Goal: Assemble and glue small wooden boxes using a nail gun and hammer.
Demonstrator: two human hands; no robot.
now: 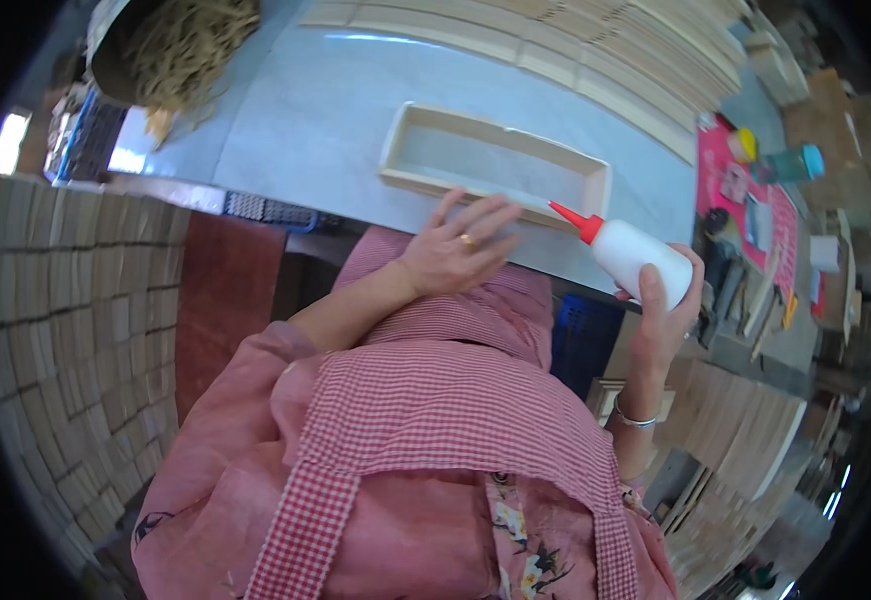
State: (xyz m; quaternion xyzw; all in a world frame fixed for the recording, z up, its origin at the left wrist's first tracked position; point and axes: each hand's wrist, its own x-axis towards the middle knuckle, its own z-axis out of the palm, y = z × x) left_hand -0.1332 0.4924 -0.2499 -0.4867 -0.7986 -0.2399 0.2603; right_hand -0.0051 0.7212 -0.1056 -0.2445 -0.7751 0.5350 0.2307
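Observation:
A pale wooden rectangular frame lies on the light table, its middle showing the tabletop. My left hand is at the frame's near side, fingers spread and stretched out, with a ring on one finger. Whether its fingertips touch the wood I cannot tell. In my right hand is a white glue bottle with a red pointed nozzle. The bottle is tilted, its tip near the frame's right part of the near side. My right fingers wrap round the bottle's lower end.
Rows of thin wooden strips line the table's far side. A container of tan curly strands stands far left. On the right are a pink mat, a teal-capped bottle and tools. Stacked wood fills the left side.

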